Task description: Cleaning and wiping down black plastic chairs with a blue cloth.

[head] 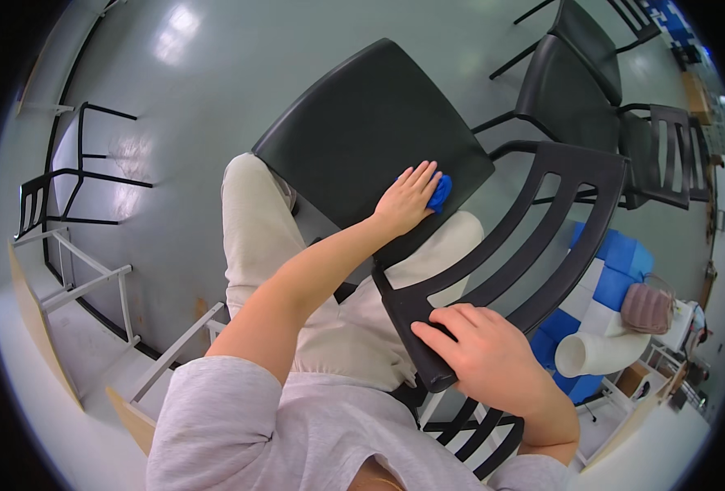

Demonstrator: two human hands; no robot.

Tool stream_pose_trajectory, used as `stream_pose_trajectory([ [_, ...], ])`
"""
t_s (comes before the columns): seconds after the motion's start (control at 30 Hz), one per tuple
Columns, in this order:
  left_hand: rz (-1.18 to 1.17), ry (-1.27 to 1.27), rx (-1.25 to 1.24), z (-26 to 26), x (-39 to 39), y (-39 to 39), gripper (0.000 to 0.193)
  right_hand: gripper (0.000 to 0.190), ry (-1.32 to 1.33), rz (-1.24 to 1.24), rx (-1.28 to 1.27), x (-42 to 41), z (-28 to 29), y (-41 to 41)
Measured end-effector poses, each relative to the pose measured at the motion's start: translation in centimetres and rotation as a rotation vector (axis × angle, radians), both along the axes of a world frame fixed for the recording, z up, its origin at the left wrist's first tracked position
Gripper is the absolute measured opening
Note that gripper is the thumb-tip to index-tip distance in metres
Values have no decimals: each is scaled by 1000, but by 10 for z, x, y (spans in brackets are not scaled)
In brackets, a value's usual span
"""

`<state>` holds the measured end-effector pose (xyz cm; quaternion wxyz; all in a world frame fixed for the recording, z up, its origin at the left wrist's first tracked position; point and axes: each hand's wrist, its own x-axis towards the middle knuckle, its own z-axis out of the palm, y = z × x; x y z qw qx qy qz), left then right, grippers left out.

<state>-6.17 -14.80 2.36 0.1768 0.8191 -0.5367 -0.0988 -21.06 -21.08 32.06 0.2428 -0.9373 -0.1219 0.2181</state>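
A black chair stands turned in front of me, its smooth seat (374, 123) beyond my knees and its slatted backrest (522, 239) to the right. My left hand (405, 199) lies on the seat near its backrest side, pressing a crumpled blue cloth (441, 193) under the palm and fingers. Most of the cloth is hidden by that hand. With my right hand (491, 356) I grip the near top corner of the backrest, fingers curled over its edge.
More black chairs (571, 92) stand at the upper right, another (80, 172) at the far left. White-framed tables (86, 294) line the left. Blue and white cushioned blocks (607, 270), a white roll (595, 355) and a pinkish bag (647, 307) are at right. Behind the backrest is another slatted chair (488, 429).
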Motion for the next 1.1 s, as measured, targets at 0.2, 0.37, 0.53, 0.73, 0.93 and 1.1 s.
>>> stream_pose_trajectory([
  [0.2, 5, -53, -37, -14, 30, -72, 73, 43, -31, 41, 36, -1, -3, -2],
  [0.37, 105, -214, 18, -13, 97, -92, 72, 43, 20, 14, 109, 0, 0, -4],
  [0.53, 299, -287, 140, -12, 191, -81, 68, 45, 50, 3, 128, -3, -2, -5],
  [0.73, 464, -327, 170, -16, 229, -63, 68, 41, 10, 19, 127, -1, -2, -6],
  [0.93, 277, -373, -38, -28, 142, -83, 51, 41, 9, 42, 97, 1, -3, -5],
  [1.1, 33, -264, -44, -20, 54, -110, 51, 36, 5, 25, 70, 2, -3, -2],
])
